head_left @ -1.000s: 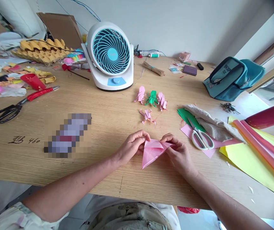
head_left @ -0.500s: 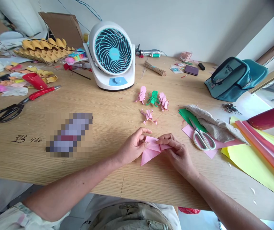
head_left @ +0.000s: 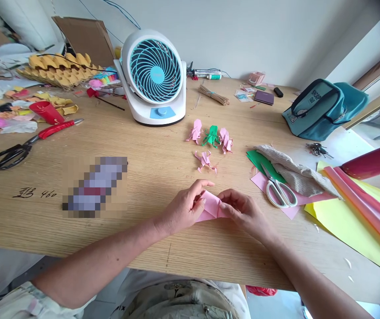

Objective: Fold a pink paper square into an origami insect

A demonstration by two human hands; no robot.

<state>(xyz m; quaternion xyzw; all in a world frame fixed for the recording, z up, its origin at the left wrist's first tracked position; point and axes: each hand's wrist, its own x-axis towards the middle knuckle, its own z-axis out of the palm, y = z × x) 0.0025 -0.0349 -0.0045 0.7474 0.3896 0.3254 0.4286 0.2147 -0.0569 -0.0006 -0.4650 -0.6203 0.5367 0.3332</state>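
A folded piece of pink paper [head_left: 211, 206] is held between both hands above the front part of the table. My left hand [head_left: 187, 208] grips its left side, thumb on top and index finger stretched out beyond the upper edge. On the right side, my right hand [head_left: 243, 212] pinches the paper with its thumb on the near face; the fingertips behind are hidden. Farther back stand folded paper figures: a green one [head_left: 211, 136] between two pink ones [head_left: 195, 131] [head_left: 225, 140], and another pink one [head_left: 205, 161] closer to my hands.
White-handled scissors [head_left: 280, 193] lie on pink and green paper at right, beside a grey cloth [head_left: 296, 170] and yellow sheets [head_left: 352, 221]. A fan [head_left: 157, 79] stands behind. Red-and-black scissors [head_left: 32, 142] and a blurred-out object [head_left: 95, 186] are at left; a teal bag [head_left: 323, 108] sits back right.
The lower left flap of the pink paper, which pointed down toward the table's front edge, is now folded up or turned. My right thumb has come onto the paper's near face.
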